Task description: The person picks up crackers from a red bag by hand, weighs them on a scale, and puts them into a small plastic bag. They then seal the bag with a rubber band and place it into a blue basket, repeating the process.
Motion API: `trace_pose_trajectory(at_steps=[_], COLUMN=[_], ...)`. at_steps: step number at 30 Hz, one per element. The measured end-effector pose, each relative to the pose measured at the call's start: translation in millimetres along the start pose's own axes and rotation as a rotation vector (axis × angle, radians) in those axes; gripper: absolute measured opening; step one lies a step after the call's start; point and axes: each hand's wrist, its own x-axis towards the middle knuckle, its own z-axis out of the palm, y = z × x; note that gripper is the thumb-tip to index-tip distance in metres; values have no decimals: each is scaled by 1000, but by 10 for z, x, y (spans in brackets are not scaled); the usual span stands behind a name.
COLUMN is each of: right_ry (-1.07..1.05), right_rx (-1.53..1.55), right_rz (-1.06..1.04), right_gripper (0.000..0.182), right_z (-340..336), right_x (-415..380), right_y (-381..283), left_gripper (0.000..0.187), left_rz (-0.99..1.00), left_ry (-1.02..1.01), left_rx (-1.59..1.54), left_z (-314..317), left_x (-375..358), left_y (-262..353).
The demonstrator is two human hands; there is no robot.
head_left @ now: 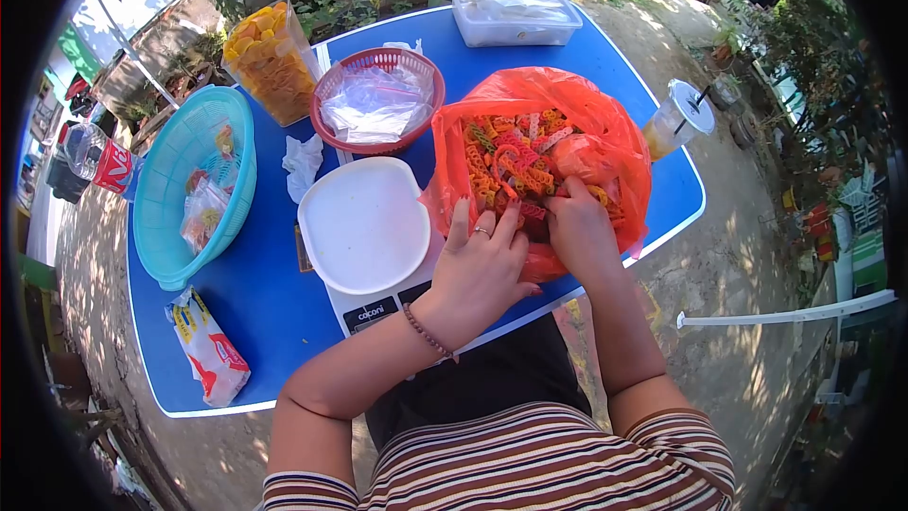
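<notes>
Loosely, my left fingers (460, 220) spread over bagged snacks (515, 153), likely brittle, best scooped; my bent right fingers (568, 210) hid any hold.

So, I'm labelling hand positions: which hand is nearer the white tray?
Left. The left hand is beside the right edge of the white tray; the right hand is farther right, reaching into the red bag.
</notes>
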Motion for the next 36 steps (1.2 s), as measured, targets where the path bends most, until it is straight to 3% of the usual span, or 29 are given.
trace_pose_trajectory(at_steps=[9,14,21,24,29,33,36], right_ry=[-25,-20,-92,-43,93,220,119], right_rx=[55,565,996,857,744,558,578], right_rz=[11,29,131,14,4,26,64], right_gripper=[15,16,16,19,16,15,17], right_z=[-35,-217,-337,-326,-443,-426,-396], right_x=[-25,-56,-74,-96,-78,-4,20], right_y=[-9,39,9,-16,-208,-229,-186], left_gripper=[53,30,25,17,8,8,8], left_rz=[8,-55,-131,-98,-94,-163,-212], left_ry=[64,178,353,403,443,343,263], left_rx=[-41,-185,-475,-567,-536,-478,-436], left_z=[-106,-169,-208,-205,-260,-486,-649], left_x=[23,68,159,178,167,81,-20], left_y=[-74,-169,-240,-251,-342,-531,-707])
